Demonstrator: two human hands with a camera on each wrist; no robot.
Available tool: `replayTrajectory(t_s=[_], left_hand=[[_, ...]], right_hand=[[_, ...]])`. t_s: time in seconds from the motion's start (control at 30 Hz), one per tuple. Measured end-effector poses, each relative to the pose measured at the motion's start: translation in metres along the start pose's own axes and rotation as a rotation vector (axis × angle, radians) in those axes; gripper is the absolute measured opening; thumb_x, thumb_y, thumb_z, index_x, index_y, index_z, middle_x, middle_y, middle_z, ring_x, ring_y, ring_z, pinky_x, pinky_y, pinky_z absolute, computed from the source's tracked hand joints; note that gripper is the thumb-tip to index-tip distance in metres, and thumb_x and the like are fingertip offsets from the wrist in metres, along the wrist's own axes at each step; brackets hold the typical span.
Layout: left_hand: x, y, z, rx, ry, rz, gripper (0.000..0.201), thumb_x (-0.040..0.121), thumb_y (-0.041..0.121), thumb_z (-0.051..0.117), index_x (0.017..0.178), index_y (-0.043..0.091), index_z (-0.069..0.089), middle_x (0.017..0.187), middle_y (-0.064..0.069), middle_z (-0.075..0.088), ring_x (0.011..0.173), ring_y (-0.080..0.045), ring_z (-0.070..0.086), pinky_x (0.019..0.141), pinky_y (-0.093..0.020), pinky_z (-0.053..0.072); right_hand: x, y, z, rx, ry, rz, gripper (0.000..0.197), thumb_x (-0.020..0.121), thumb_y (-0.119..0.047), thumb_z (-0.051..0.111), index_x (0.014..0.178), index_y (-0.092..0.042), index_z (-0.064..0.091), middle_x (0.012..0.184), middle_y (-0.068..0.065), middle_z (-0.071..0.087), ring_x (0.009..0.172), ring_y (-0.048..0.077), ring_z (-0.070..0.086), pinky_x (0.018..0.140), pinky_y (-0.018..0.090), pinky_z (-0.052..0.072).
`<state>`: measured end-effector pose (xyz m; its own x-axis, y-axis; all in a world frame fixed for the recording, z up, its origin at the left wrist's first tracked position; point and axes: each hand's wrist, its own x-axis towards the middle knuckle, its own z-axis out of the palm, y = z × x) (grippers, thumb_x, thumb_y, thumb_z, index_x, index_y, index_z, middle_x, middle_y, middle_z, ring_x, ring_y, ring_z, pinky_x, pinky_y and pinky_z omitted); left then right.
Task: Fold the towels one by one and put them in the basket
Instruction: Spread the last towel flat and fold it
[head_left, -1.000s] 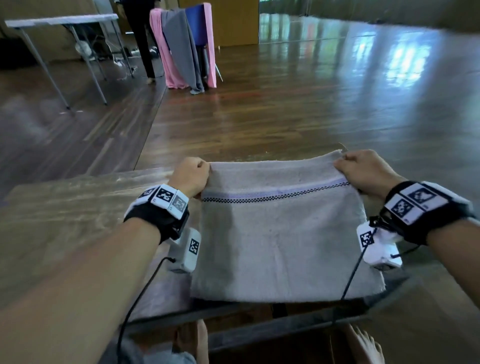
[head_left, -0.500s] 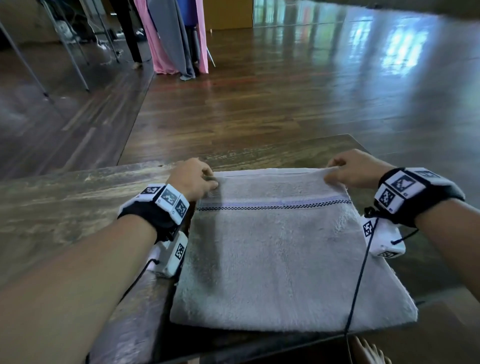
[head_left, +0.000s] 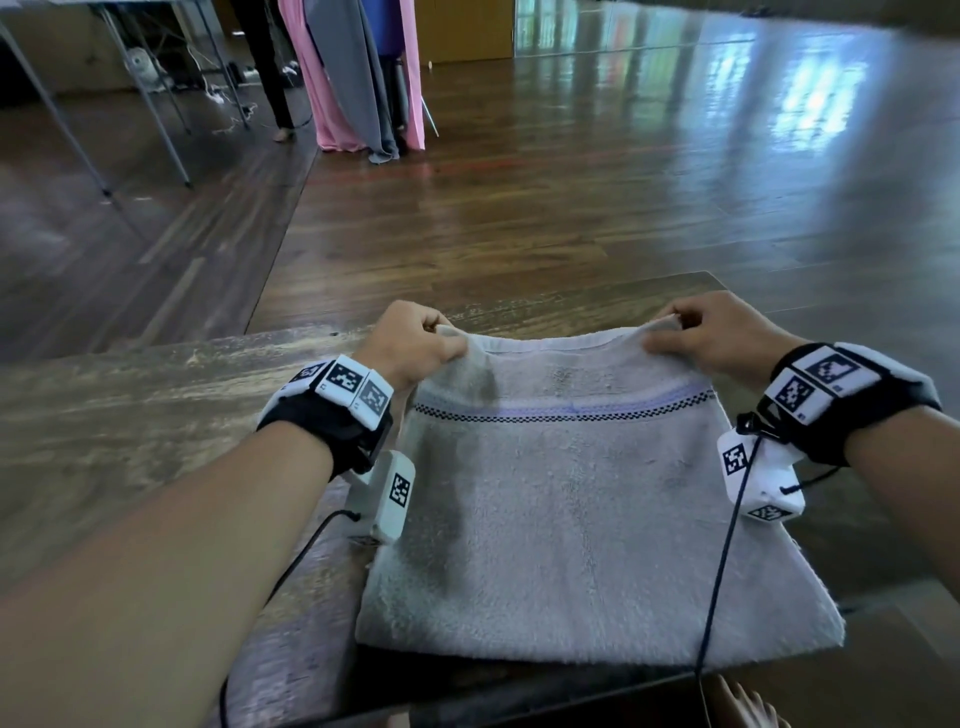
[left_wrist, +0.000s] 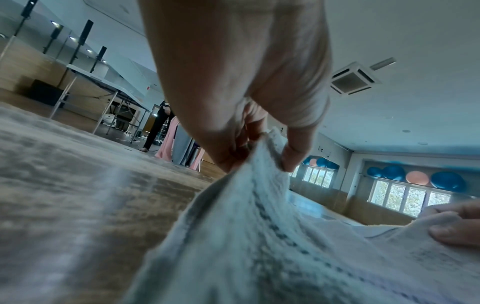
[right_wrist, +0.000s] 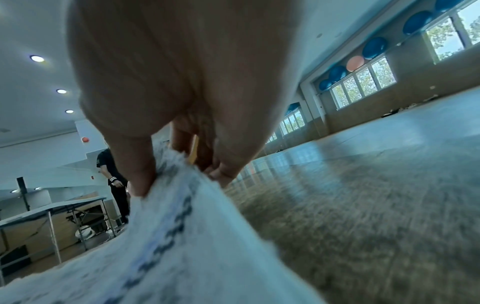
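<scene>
wooden tabletop: worn surface, carries the work. grey towel: lies folded on the tabletop, near edge at the tabletop's front edge, far edge raised off the surface at both corners and sagging between them. a checked band with a lilac stripe runs across the towel close to the raised edge. left hand: grip pinching the far left corner of the towel, thumb on the near face and curled fingers behind, confirmed in the left wrist view. right hand: grip pinching the far right corner likewise, thumb on the cloth, fingers tucked behind, confirmed in the right wrist view. background: pink and grey cloths hang on a stand on the wooden floor, well apart from the tabletop.
</scene>
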<state>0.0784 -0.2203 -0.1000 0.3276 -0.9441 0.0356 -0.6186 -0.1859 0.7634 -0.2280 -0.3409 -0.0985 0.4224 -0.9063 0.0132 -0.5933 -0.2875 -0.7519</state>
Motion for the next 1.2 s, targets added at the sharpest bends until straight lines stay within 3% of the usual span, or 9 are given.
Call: replayTrajectory(t_s=[0.17, 0.23, 0.33, 0.47, 0.6, 0.67, 0.87, 1.03, 1.2], left_hand=[[-0.003, -0.009, -0.014, -0.064, 0.121, 0.005, 0.01, 0.077, 0.023, 0.078, 0.067, 0.022, 0.077, 0.067, 0.004, 0.072, 0.058, -0.002, 0.058, 0.051, -0.011, 0.044], [-0.007, -0.015, -0.023, -0.116, 0.143, 0.0, 0.013, 0.078, 0.024, 0.078, 0.066, 0.027, 0.078, 0.069, 0.006, 0.075, 0.064, -0.001, 0.064, 0.063, -0.022, 0.053], [-0.017, -0.017, -0.035, -0.185, 0.137, -0.009, 0.011, 0.081, 0.023, 0.077, 0.072, 0.028, 0.081, 0.076, 0.001, 0.077, 0.081, -0.021, 0.073, 0.079, -0.041, 0.06], [-0.035, -0.014, -0.048, -0.24, 0.132, -0.004, 0.022, 0.083, 0.019, 0.076, 0.066, 0.033, 0.08, 0.075, 0.004, 0.077, 0.077, -0.014, 0.072, 0.067, -0.028, 0.059], [-0.057, -0.011, -0.054, -0.062, 0.1, 0.055, 0.015, 0.081, 0.019, 0.08, 0.07, 0.03, 0.08, 0.067, 0.014, 0.074, 0.06, 0.004, 0.065, 0.055, -0.009, 0.049], [-0.068, -0.01, -0.054, -0.02, 0.081, 0.047, 0.005, 0.078, 0.021, 0.083, 0.076, 0.025, 0.08, 0.064, 0.011, 0.074, 0.06, 0.0, 0.065, 0.052, -0.007, 0.047], [-0.089, -0.007, -0.054, 0.132, 0.076, 0.075, 0.007, 0.075, 0.009, 0.084, 0.08, 0.013, 0.082, 0.069, -0.004, 0.075, 0.06, -0.01, 0.063, 0.052, -0.01, 0.044], [-0.093, -0.003, -0.054, 0.225, 0.038, 0.082, 0.007, 0.074, 0.007, 0.084, 0.08, 0.008, 0.082, 0.054, 0.003, 0.065, 0.038, 0.004, 0.049, 0.039, -0.007, 0.034], [-0.091, 0.001, -0.055, 0.269, 0.02, 0.068, 0.006, 0.075, 0.01, 0.084, 0.081, 0.011, 0.082, 0.053, 0.003, 0.063, 0.036, 0.004, 0.047, 0.037, -0.007, 0.031]], right_hand=[[-0.002, 0.011, -0.015, 0.174, 0.119, -0.019, 0.015, 0.083, -0.024, 0.081, 0.09, -0.011, 0.077, 0.083, 0.005, 0.073, 0.076, 0.014, 0.065, 0.079, 0.033, 0.053], [-0.006, 0.013, -0.02, 0.227, 0.136, -0.039, 0.015, 0.079, -0.031, 0.083, 0.086, -0.018, 0.079, 0.081, 0.0, 0.076, 0.075, 0.009, 0.068, 0.08, 0.034, 0.056], [-0.015, 0.01, -0.025, 0.32, 0.172, -0.05, 0.025, 0.073, -0.039, 0.086, 0.089, -0.02, 0.081, 0.097, 0.014, 0.077, 0.086, 0.019, 0.069, 0.097, 0.05, 0.056], [-0.03, 0.008, -0.032, 0.349, 0.205, -0.057, 0.018, 0.073, -0.038, 0.085, 0.084, -0.025, 0.082, 0.088, 0.005, 0.078, 0.085, 0.02, 0.071, 0.096, 0.046, 0.057], [-0.056, 0.008, -0.032, 0.192, 0.227, -0.099, 0.013, 0.078, -0.029, 0.085, 0.073, -0.04, 0.08, 0.076, -0.012, 0.077, 0.071, -0.003, 0.069, 0.069, 0.008, 0.052], [-0.066, 0.01, -0.03, 0.136, 0.241, -0.125, 0.022, 0.077, -0.021, 0.085, 0.071, -0.041, 0.078, 0.074, -0.017, 0.076, 0.066, -0.01, 0.066, 0.063, 0.001, 0.045], [-0.091, 0.001, -0.025, -0.072, 0.142, -0.14, 0.012, 0.082, -0.018, 0.082, 0.091, -0.026, 0.082, 0.08, -0.011, 0.077, 0.078, 0.005, 0.069, 0.075, 0.023, 0.049], [-0.098, -0.003, -0.026, -0.16, 0.09, -0.172, 0.01, 0.092, -0.019, 0.071, 0.093, -0.018, 0.082, 0.065, -0.026, 0.068, 0.063, -0.011, 0.061, 0.067, 0.019, 0.043], [-0.1, -0.009, -0.032, -0.191, 0.076, -0.186, 0.015, 0.086, -0.016, 0.077, 0.1, -0.02, 0.082, 0.089, -0.004, 0.078, 0.089, 0.014, 0.072, 0.089, 0.033, 0.054]])
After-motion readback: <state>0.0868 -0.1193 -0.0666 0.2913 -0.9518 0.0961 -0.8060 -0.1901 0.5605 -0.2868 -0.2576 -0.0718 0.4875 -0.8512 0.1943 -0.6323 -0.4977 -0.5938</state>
